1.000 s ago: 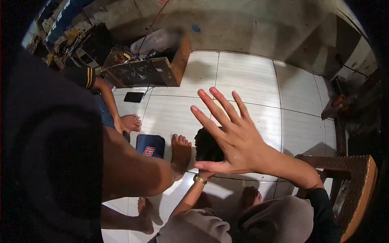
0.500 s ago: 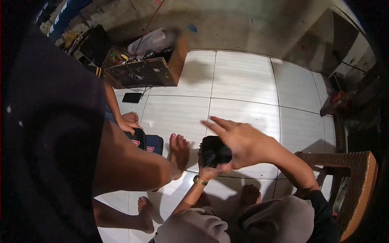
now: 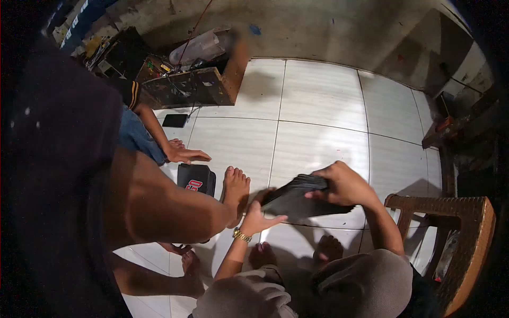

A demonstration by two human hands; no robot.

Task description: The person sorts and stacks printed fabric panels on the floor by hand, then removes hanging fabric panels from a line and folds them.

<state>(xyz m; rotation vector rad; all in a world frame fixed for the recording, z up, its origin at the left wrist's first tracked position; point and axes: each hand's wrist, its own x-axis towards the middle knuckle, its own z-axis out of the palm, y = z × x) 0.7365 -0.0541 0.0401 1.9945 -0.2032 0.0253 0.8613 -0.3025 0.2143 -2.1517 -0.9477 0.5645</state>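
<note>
Near the bottom centre is a stack of thin black sheets or bags (image 3: 305, 201), tilted and fanned a little above the tiles. My right hand (image 3: 342, 183) grips its right end, thumb in front. My left hand (image 3: 257, 217), with a gold watch on the wrist, has its thumb stretched along the lower edge and its fingers around the left end, partly hidden and blurred. What the black pieces are exactly cannot be made out.
Another person's hand (image 3: 185, 153) hovers over a dark pile with red and white lettering (image 3: 195, 177). Someone's bare leg (image 3: 164, 206) crosses the left side. A phone (image 3: 175, 121) lies before a wooden box (image 3: 185, 91). On the right stands a brown woven-pattern chair (image 3: 472, 228).
My right hand has come down from above, spread, and closed on the stack, which now stretches farther right. The other person's hand has placed a dark piece on the lettered pile and lifted off.
</note>
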